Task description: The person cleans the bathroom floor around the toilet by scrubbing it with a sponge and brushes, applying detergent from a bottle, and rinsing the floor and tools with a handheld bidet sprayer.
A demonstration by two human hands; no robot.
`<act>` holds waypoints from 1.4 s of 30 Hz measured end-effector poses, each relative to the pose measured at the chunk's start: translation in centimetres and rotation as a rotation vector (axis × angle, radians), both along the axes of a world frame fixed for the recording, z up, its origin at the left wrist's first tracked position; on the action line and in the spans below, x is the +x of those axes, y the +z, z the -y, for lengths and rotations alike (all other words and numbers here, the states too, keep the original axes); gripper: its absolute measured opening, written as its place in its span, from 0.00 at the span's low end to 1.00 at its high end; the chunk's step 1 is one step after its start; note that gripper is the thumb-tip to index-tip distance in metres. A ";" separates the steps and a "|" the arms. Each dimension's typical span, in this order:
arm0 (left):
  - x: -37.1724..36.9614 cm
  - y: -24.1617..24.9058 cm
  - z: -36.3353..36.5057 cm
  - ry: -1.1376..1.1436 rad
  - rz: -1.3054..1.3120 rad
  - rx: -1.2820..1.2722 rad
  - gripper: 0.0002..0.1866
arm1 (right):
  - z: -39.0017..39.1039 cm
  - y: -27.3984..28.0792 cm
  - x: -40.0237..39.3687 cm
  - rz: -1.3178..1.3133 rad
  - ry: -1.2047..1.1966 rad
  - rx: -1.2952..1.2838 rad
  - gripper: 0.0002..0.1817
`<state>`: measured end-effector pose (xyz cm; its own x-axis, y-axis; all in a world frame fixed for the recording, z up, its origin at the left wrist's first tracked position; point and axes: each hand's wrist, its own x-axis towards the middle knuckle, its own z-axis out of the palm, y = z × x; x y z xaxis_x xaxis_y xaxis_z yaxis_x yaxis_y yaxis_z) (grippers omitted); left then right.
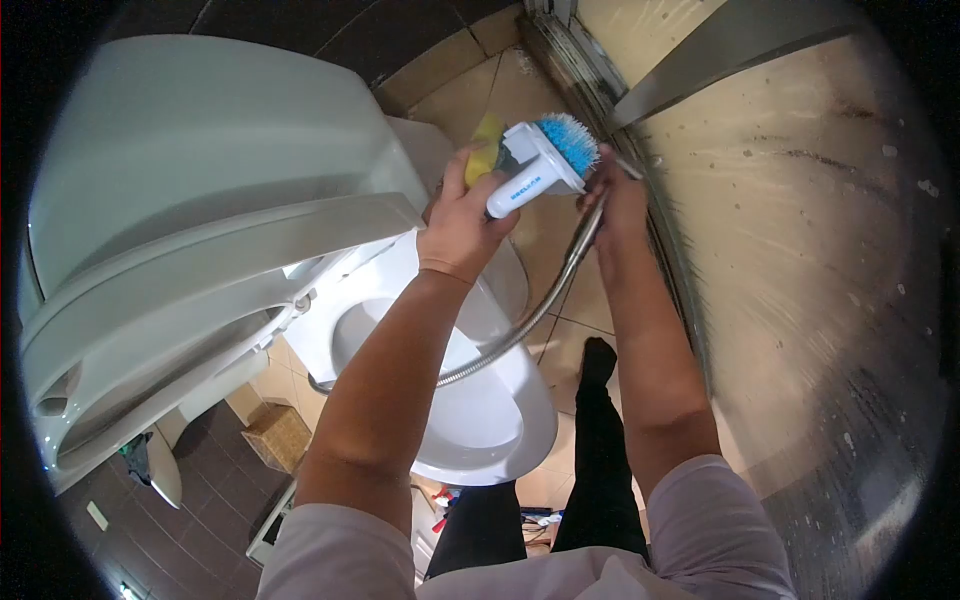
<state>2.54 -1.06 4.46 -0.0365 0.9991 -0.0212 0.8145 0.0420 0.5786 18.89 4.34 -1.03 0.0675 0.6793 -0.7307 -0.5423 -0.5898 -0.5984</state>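
My left hand (465, 220) is closed around a scrub brush (533, 178) with a white handle and blue and white bristles. Tucked against the same hand is a yellow sponge-like piece (486, 150), partly hidden by the fingers. To the right, my right hand (618, 205) grips the end of a flexible metal hose (515, 330), close beside the bristles. What sits on the hose's end is mostly covered by the fingers. The hose curves down and left, passing behind my left forearm, over the white toilet bowl (530, 400).
The toilet's seat and lid (240, 240) stand raised at the left, before the tank (210, 130). A spotted glass panel (800, 220) with a metal track (660, 240) runs along the right. Beige tiles (575, 285) cover the floor. A brown box (277, 437) stands lower left.
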 end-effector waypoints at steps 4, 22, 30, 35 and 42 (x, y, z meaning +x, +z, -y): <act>-0.1 0.1 0.0 -0.001 -0.018 0.009 0.18 | -0.6 -0.4 1.2 -0.080 -0.151 0.040 0.14; -0.2 -0.7 0.0 0.037 -0.054 0.014 0.18 | 1.9 2.9 -1.0 0.074 -0.233 0.030 0.13; 0.0 -0.7 0.1 0.044 -0.058 -0.001 0.18 | 3.3 -0.7 -0.4 -0.023 -0.523 -0.149 0.14; -0.1 -0.6 -0.1 0.038 -0.037 0.004 0.19 | 5.8 -4.2 0.5 -0.244 -0.673 -0.263 0.17; -0.1 -0.3 -0.1 0.012 0.000 0.024 0.20 | 6.3 -4.7 0.9 -0.338 -0.666 -0.216 0.17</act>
<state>2.39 -0.92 4.11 -0.0483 0.9988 0.0028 0.8142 0.0378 0.5793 19.79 -1.93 -5.68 0.1614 0.4141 -0.8958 -0.9559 -0.1602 -0.2463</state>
